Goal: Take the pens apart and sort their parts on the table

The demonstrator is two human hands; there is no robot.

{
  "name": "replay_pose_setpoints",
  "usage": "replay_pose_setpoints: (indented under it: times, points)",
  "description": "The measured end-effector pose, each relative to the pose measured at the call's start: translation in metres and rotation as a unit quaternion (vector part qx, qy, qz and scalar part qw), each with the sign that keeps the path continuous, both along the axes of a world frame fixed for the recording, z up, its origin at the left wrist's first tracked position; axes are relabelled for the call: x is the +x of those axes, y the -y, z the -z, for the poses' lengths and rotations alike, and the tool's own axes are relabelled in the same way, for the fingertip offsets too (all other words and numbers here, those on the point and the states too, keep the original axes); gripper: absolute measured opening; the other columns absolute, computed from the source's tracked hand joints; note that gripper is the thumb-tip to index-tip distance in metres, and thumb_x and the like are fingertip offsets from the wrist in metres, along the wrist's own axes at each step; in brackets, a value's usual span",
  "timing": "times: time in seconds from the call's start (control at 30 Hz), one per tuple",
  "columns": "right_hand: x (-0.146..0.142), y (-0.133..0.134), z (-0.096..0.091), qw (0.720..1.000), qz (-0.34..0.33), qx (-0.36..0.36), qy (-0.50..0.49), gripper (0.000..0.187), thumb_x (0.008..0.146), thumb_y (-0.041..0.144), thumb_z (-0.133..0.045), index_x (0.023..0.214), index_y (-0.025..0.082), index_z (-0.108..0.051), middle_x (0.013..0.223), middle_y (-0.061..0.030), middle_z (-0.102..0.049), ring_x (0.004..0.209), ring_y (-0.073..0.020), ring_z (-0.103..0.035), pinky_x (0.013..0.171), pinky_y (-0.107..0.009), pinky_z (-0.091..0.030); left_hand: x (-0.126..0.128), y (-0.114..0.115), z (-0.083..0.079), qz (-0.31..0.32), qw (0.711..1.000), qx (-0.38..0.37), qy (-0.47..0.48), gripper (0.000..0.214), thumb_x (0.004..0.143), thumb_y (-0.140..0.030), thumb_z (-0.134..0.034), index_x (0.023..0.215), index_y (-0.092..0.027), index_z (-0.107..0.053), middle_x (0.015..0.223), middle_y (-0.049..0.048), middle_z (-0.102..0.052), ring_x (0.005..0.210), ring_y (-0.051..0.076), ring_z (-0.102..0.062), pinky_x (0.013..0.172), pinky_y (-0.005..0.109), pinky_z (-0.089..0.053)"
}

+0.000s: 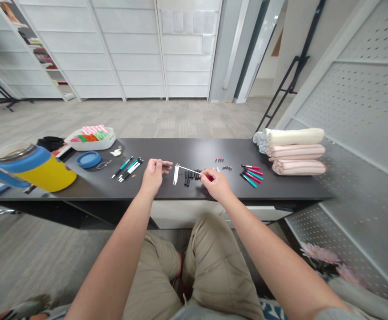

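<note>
My left hand (154, 173) is closed in a pinch on a short black pen part (166, 166). In my right hand (216, 181) the fingertips grip a thin white pen refill (190, 170), which points left toward the other hand. Something red (209, 178) also shows among the right fingers, its shape mostly hidden. Between the hands lies a bunch of white refills (175, 174). Beside it are several black pen grips (187, 178), partly behind my right hand. Small springs or metal tips (227, 168) and tiny red and teal pieces (219, 160) sit farther back.
Pens (134, 168) lie left of my left hand, and red and teal barrels (252, 175) on the right. A yellow-blue mug (47, 169), blue lid (88, 159) and white basket (110, 138) stand at left. Rolled towels (297, 152) are stacked at the dark table's (300, 189) right end.
</note>
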State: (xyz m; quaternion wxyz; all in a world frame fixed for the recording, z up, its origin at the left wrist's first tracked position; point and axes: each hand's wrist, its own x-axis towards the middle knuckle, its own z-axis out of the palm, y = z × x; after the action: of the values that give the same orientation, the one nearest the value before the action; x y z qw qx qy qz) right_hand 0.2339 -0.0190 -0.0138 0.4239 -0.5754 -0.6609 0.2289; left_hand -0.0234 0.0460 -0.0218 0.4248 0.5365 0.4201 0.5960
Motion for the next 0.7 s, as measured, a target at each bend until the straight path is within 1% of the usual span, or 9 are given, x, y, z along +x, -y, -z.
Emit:
replay_pose_setpoints:
  times: [0.17,0.27,0.37,0.43,0.47,0.5,0.6,0.67,0.7]
  points:
    - [0.0,0.0,0.001,1.0,-0.006,0.005,0.007,0.021,0.088,0.038,-0.059,0.083,0.023,-0.073,0.064,0.0026,-0.061,0.063,-0.0161,-0.053,0.061,-0.028,-0.036,-0.003,-0.002,0.0,-0.008,0.994,-0.023,0.106,0.028,0.102,-0.047,-0.055,0.101,-0.021,-0.048,0.096,0.0084,-0.077,0.083,0.017,-0.075,0.075,0.03,-0.056]
    - [-0.002,0.0,0.0,0.999,-0.025,0.02,0.034,0.019,0.088,0.035,-0.059,0.082,0.023,-0.072,0.069,0.0024,-0.064,0.065,-0.0158,-0.055,0.064,-0.028,-0.038,-0.006,0.0,-0.003,-0.032,0.993,-0.002,0.113,0.025,0.103,-0.046,-0.053,0.104,-0.022,-0.046,0.098,0.0079,-0.077,0.087,0.018,-0.075,0.078,0.032,-0.057]
    - [-0.004,0.001,-0.003,0.996,-0.042,0.029,0.072,0.017,0.088,0.032,-0.058,0.08,0.024,-0.071,0.073,0.002,-0.068,0.07,-0.0163,-0.058,0.067,-0.028,-0.038,-0.011,0.009,-0.011,-0.075,0.995,0.068,0.017,0.02,0.106,-0.043,-0.046,0.112,-0.024,-0.044,0.098,0.0066,-0.075,0.091,0.019,-0.074,0.082,0.035,-0.056]
    - [-0.005,0.002,-0.004,0.995,-0.043,0.029,0.084,0.017,0.088,0.031,-0.058,0.079,0.024,-0.07,0.073,0.0018,-0.067,0.07,-0.0164,-0.059,0.067,-0.028,-0.038,-0.014,0.019,-0.021,-0.105,0.977,0.133,-0.129,0.018,0.108,-0.037,-0.04,0.119,-0.024,-0.047,0.099,0.0063,-0.074,0.094,0.019,-0.071,0.089,0.037,-0.054]
    - [-0.006,0.002,-0.004,0.995,-0.043,0.029,0.086,0.017,0.089,0.031,-0.057,0.079,0.024,-0.07,0.072,0.0018,-0.067,0.07,-0.0164,-0.059,0.067,-0.028,-0.038,-0.015,0.025,-0.027,-0.117,0.953,0.165,-0.224,0.02,0.109,-0.032,-0.037,0.12,-0.024,-0.051,0.098,0.0064,-0.072,0.095,0.02,-0.069,0.092,0.038,-0.052]
    - [-0.006,0.002,-0.005,0.995,-0.042,0.029,0.087,0.018,0.089,0.032,-0.058,0.079,0.024,-0.07,0.071,0.0017,-0.066,0.069,-0.0163,-0.058,0.066,-0.028,-0.037,-0.014,0.031,-0.034,-0.105,0.921,0.198,-0.319,0.022,0.108,-0.027,-0.036,0.118,-0.023,-0.055,0.098,0.0071,-0.07,0.094,0.021,-0.067,0.092,0.039,-0.05]
    - [-0.007,0.002,-0.005,0.994,-0.037,0.031,0.094,0.018,0.089,0.032,-0.058,0.079,0.024,-0.07,0.07,0.0017,-0.065,0.067,-0.0162,-0.057,0.065,-0.028,-0.037,-0.002,0.048,-0.053,-0.018,0.794,0.238,-0.56,0.026,0.102,-0.017,-0.041,0.112,-0.021,-0.065,0.098,0.0102,-0.067,0.096,0.026,-0.062,0.089,0.041,-0.046]
    - [-0.007,0.002,-0.004,0.993,-0.036,0.035,0.103,0.017,0.089,0.031,-0.058,0.078,0.024,-0.07,0.07,0.0012,-0.066,0.068,-0.0165,-0.057,0.066,-0.028,-0.037,0.01,0.057,-0.063,0.009,0.724,0.244,-0.646,0.024,0.102,-0.017,-0.045,0.11,-0.021,-0.067,0.098,0.0105,-0.065,0.095,0.028,-0.059,0.084,0.041,-0.044]
    - [-0.007,0.002,-0.004,0.993,-0.037,0.038,0.108,0.017,0.089,0.031,-0.058,0.078,0.023,-0.069,0.07,0.0009,-0.066,0.068,-0.0166,-0.057,0.066,-0.028,-0.037,0.016,0.061,-0.067,0.013,0.702,0.248,-0.667,0.023,0.102,-0.018,-0.045,0.109,-0.021,-0.067,0.099,0.0106,-0.065,0.095,0.027,-0.059,0.083,0.041,-0.043]
